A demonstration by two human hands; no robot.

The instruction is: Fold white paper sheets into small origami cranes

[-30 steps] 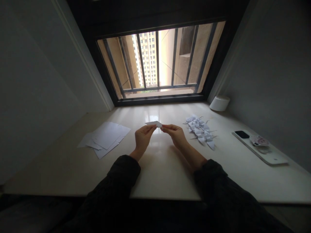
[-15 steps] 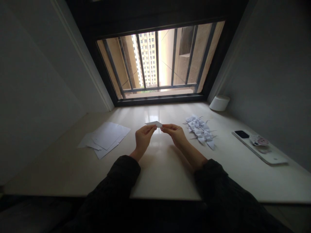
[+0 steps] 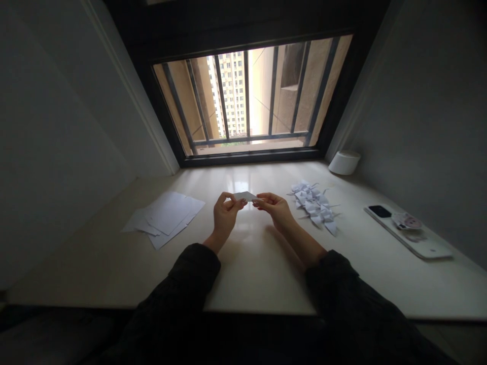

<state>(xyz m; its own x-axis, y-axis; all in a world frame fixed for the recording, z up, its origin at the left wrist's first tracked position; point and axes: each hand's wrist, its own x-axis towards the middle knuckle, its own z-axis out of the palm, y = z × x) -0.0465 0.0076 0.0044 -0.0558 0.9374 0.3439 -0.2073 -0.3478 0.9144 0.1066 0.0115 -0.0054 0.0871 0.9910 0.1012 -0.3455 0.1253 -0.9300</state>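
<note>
Head view shows me both hands lifted above the pale counter (image 3: 251, 263), meeting at a small folded paper (image 3: 245, 195). The left hand (image 3: 225, 213) pinches the paper's left end between thumb and curled forefinger. The right hand (image 3: 274, 208) nips the right end with its fingertips. Both hands are closed on the one piece, which hangs between them, clear of the counter and in front of the barred window (image 3: 247, 96). I judge it is held up off the surface because a piece this small is easier to steady from both ends, and the only light comes through that window.

A loose stack of flat sheets (image 3: 167, 215) lies to the left, near the left forearm. A heap of folded paper figures (image 3: 315, 207) sits to the right, just beyond the right hand. By my reading, flat paper on one side and folded pieces on the other stops them mixing and leaves the middle free for the hands.

A phone (image 3: 409, 233) lies further right by the wall, well apart from the paper. A white tub (image 3: 344, 162) stands in the far right corner. Dark sleeves cover both forearms.
</note>
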